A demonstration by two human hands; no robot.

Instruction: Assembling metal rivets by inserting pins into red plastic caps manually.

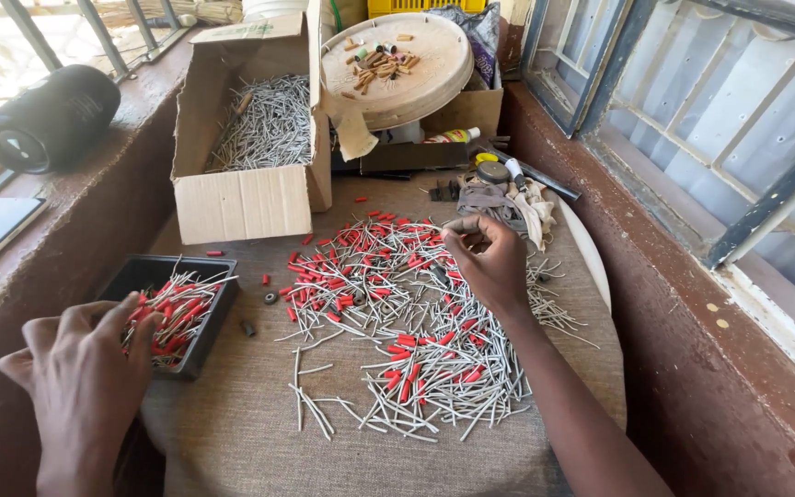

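A heap of thin metal pins with red plastic sleeves (397, 304) lies spread on a cloth-covered round table (241, 433). My right hand (487, 262) hovers over the far part of the heap, fingertips pinched on a single pin. My left hand (85, 377) rests at the near left, fingers in a black tray (144, 271) that holds more red-sleeved pins, gripping a bunch of them.
An open cardboard box (246, 198) full of bare metal pins stands at the back left. Behind it a round tray (434, 87) carries small sleeves. Small tools and rags (508, 193) lie at the back right. A black cylinder (48, 115) sits on the left ledge; window bars on the right.
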